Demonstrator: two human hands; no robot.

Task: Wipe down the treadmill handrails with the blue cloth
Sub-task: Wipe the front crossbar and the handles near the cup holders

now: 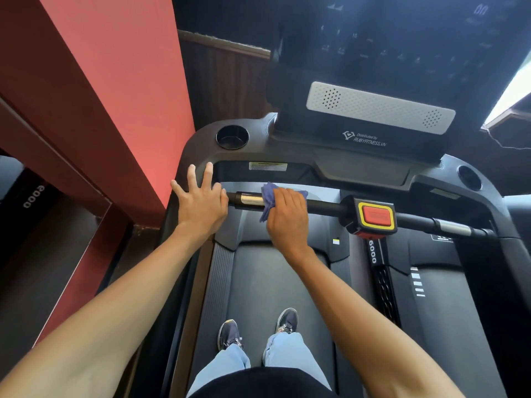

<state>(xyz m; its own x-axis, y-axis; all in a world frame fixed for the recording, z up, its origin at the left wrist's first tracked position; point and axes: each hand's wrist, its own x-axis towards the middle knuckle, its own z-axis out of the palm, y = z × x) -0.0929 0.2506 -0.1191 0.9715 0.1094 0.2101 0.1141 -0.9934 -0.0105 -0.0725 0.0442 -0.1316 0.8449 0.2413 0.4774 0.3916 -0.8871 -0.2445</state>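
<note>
**A:** Where is the cloth sitting right now?

**B:** The right hand (287,216) is closing its grip around the blue cloth (268,196), and the cloth is wrapping the front crossbar (324,206) of the treadmill. A corner of cloth is hanging down on the near side of the grip, and another bit is poking out on the far side.

**A:** And the other hand?

**B:** The left hand (201,202) is lying flat with fingers spread wide, holding nothing, pressing on the left handrail (198,147) where it meets the crossbar, just to the left of the grip.

**A:** So how should this stroke be done well?

**B:** I'm thinking the cloth should be encircling the bar fully, so the underside is getting wiped too. The shiny metal sensor sleeve (250,199) is lying immediately left of the grip; that part probably needs a twisting pass. The red stop button (376,216) is sitting well to the right of the grip, so I'd be easing off before reaching it to avoid pressing it.

**A:** Much left?

**B:** Judging from here, the side rails and the bar beyond the button are still needing attention.
</note>
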